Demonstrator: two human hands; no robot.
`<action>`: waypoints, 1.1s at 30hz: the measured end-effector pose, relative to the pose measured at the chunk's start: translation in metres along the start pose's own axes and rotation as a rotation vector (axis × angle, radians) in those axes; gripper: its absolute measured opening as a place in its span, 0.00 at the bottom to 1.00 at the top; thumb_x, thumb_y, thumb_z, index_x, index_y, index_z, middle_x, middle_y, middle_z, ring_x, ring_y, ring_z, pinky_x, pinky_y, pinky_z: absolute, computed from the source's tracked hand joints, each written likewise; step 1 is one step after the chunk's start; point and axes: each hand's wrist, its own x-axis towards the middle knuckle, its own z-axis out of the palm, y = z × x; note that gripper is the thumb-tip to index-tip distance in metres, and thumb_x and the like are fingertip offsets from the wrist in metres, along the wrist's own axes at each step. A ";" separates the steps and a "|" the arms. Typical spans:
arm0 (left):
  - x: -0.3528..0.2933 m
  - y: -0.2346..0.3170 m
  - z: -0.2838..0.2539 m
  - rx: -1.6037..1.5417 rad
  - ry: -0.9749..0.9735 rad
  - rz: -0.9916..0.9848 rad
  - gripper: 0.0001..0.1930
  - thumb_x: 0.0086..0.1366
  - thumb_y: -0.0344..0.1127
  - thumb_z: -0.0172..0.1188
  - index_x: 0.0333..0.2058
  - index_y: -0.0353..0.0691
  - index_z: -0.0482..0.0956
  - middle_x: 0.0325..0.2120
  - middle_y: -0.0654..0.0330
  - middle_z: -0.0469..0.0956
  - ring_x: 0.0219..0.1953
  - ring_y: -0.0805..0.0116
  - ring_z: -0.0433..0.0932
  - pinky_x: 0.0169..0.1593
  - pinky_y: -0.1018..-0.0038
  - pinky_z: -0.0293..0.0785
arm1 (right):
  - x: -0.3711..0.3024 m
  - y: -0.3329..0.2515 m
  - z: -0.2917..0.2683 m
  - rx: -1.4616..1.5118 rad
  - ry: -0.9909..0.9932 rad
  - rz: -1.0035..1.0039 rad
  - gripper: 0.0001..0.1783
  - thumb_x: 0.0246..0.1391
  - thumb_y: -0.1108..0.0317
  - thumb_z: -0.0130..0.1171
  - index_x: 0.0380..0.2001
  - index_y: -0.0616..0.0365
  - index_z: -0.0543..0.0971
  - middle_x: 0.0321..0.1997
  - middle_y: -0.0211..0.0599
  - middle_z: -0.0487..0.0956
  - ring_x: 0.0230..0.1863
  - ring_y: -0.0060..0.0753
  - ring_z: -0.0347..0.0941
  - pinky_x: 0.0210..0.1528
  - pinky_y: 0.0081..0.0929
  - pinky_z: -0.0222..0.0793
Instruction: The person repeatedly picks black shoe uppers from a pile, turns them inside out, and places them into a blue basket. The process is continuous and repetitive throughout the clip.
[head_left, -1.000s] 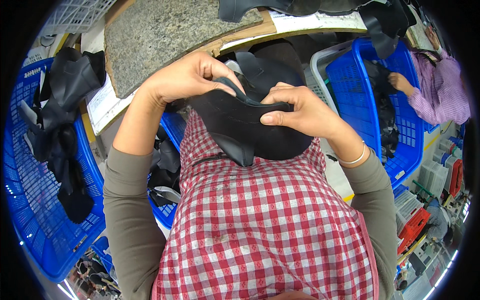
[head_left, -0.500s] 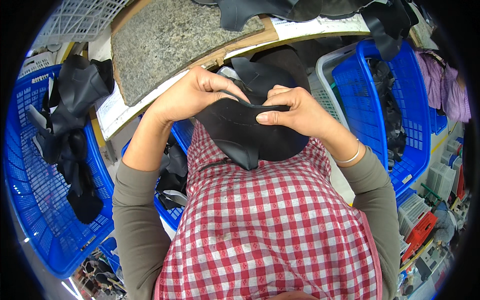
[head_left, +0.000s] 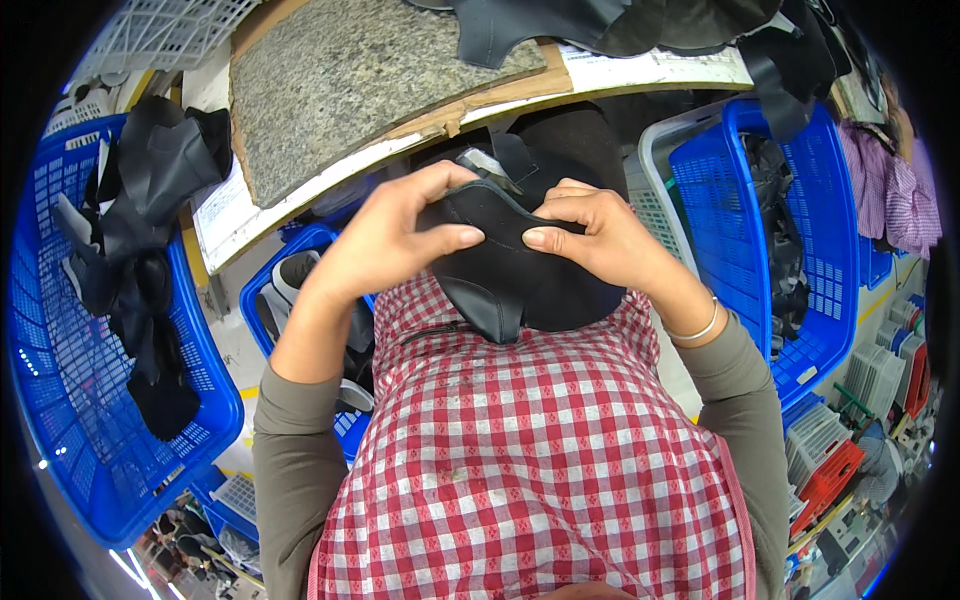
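Beside the workbench [head_left: 310, 198], both hands [head_left: 395, 235] [head_left: 605, 235] pinch a black piece [head_left: 530, 268] between them.

Out of sight and past the edge

The black piece [head_left: 565, 285] hides the fingertips of the left hand [head_left: 398, 228], all but the thumb's; the folded fingers of the right hand [head_left: 605, 235] are largely out of sight. The left forearm [head_left: 320, 315] covers part of a blue basket [head_left: 350, 432]. The top edge crops the dark pieces [head_left: 670, 22] on the worktop [head_left: 660, 72]. Items at lower left [head_left: 190, 540] are too small to identify.
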 end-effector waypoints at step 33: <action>-0.014 -0.029 0.030 -0.105 0.428 0.025 0.06 0.66 0.28 0.70 0.37 0.35 0.82 0.30 0.70 0.80 0.35 0.84 0.74 0.42 0.80 0.73 | 0.012 -0.009 0.030 -0.405 0.124 -0.114 0.18 0.61 0.54 0.67 0.33 0.59 0.77 0.29 0.44 0.80 0.35 0.54 0.80 0.35 0.47 0.72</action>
